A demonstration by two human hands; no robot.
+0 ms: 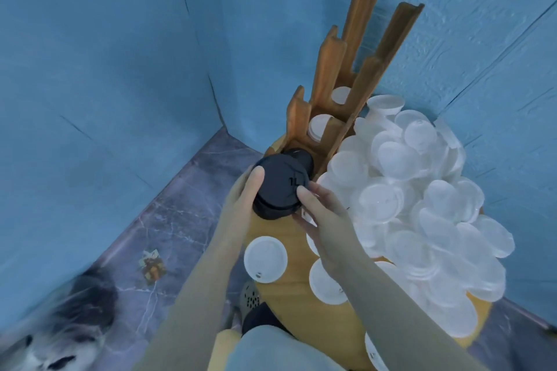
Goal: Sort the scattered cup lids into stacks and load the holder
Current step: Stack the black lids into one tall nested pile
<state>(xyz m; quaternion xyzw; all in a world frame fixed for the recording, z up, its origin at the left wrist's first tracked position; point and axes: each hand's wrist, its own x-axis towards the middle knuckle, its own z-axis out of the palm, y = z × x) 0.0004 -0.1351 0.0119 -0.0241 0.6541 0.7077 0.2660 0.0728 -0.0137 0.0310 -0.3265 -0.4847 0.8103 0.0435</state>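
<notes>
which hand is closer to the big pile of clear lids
Right. The right hand lies against the edge of the clear lid pile while gripping the black lid stack. The left hand grips the stack's far side, away from the pile.

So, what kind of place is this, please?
Probably a staged work corner, not a real café: plain blue padded walls meet over a marble-look floor. A small wooden table carries a wooden lid holder and a heap of clear lids, while both hands hold a stack of black lids.
</notes>
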